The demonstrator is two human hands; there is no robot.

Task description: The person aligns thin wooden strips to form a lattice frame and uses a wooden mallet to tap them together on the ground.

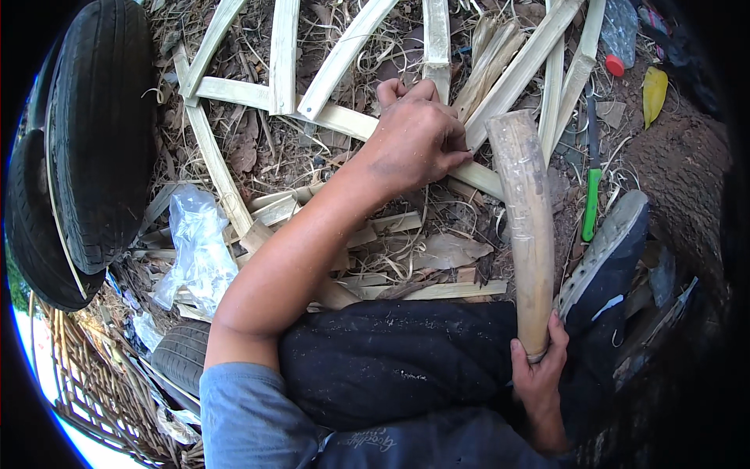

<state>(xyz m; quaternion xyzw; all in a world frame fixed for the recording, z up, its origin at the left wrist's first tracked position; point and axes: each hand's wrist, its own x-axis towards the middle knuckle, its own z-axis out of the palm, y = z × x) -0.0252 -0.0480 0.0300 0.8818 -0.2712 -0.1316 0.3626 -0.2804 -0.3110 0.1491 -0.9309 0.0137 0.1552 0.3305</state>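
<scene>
Pale split-bamboo slats (283, 55) fan out at the far side, several of them meeting a long crosspiece (344, 121). Small fastener heads show at some joints. My left hand (418, 141) rests over the crosspiece beside a slanting slat (523, 70). Its fingers are bent in a pinch, and whatever is between them is hidden. In my right hand (541, 371) is a thick, slightly curved bamboo club (522, 227), gripped at its near end. The club stands out away from me, its broad far end close to the slats at the right of my left hand.
A knife with a green handle (591, 205) lies at the right, near my shoe (605, 250). Tyres (101, 133) stand at the left, with a clear plastic bag (197, 250) close by. A plastic bottle with a red cap (615, 66) is at far right. Shavings and leaves litter the ground.
</scene>
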